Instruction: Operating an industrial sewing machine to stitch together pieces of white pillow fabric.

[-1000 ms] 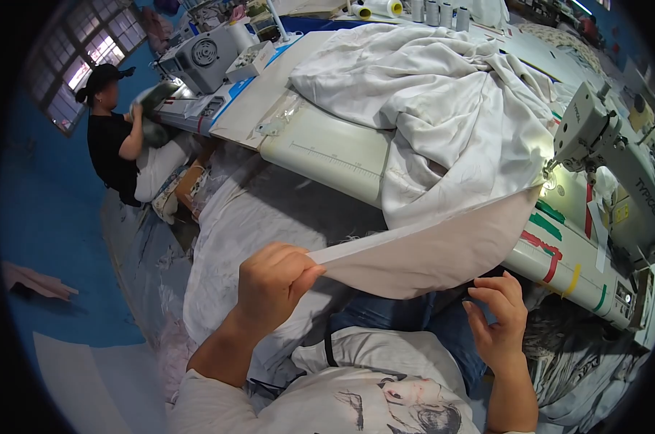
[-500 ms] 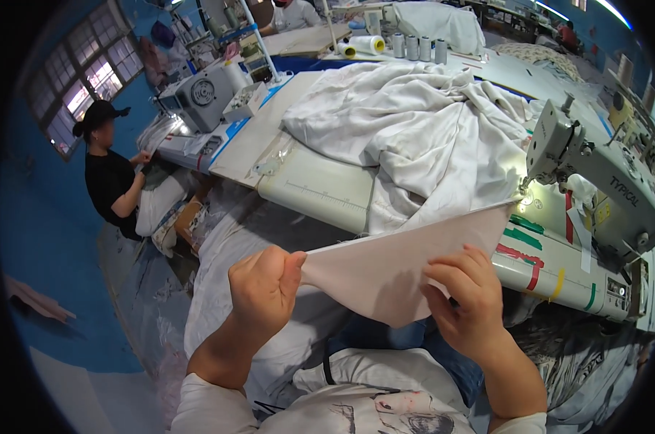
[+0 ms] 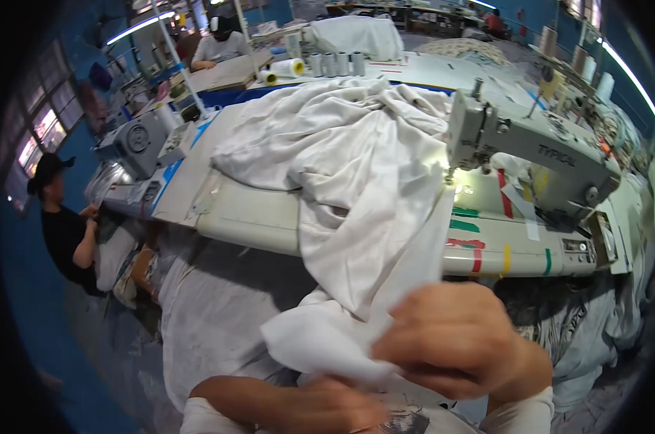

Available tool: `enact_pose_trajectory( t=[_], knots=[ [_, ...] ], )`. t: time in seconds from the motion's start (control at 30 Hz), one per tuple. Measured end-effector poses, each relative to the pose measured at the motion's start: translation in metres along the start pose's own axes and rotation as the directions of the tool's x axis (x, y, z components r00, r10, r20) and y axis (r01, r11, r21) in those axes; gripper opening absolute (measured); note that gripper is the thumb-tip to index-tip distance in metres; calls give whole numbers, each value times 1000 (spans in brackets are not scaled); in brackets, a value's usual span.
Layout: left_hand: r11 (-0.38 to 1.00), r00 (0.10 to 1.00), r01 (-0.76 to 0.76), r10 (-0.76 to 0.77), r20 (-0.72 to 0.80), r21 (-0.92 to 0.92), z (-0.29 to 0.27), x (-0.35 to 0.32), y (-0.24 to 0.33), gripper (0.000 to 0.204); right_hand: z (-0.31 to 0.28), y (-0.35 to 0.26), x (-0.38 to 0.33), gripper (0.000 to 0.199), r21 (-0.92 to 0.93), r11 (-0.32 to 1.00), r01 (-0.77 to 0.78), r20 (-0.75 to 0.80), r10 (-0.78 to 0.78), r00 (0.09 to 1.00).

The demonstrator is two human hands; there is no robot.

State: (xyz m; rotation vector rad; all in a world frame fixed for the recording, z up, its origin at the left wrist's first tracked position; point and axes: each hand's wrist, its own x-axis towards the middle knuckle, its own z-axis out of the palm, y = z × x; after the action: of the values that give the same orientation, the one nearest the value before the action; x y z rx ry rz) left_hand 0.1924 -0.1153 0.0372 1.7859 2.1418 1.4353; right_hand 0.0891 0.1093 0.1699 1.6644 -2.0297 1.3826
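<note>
A large white cloth lies bunched across the sewing machine table, and its near part hangs over the front edge toward my lap. Its right edge runs up to the needle area of the sewing machine. My right hand is closed, blurred, with the fingers curled on the near end of the cloth. Below and left of it, my left hand is low in front of my body, just beneath a folded flap of that cloth. Motion smears its fingers, so its grip cannot be made out.
Coloured tape strips mark the machine bed. Thread cones stand at the back. A second sewing machine and a person in black are at the left. Another person sits at the far side. Pale fabric hangs below the table.
The view has swung right. Both hands have come down toward my body and closer together. The cloth edge that was stretched between left hand and needle is now slack and folded.
</note>
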Motion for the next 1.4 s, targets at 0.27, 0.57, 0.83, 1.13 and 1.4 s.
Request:
enact_pose_trajectory(
  t=[0.27,0.57,0.83,1.13,1.4],
  knots=[
    [883,887,462,-461,-33,82,-75,-20,-135,32,57,-8,-169,15,425,752,-503,-139,604,785],
    [258,-30,842,-855,519,473,-52,-82,-67,48,75,11,-200,12,434,667,-606,-44,687,725],
    [338,549,836,-535,-642,433,-48,78,-196,82,41,-5,-189,11,566,628,-534,-157,718,678],
    [-174,208,858,-743,-636,483,-198,83,-320,71,78,30,-232,9,686,123,-717,147,942,302],
    [345,656,755,-432,-619,558,-128,108,-314,19,66,44,-225,11,707,141,-693,168,918,358]
  ],
)
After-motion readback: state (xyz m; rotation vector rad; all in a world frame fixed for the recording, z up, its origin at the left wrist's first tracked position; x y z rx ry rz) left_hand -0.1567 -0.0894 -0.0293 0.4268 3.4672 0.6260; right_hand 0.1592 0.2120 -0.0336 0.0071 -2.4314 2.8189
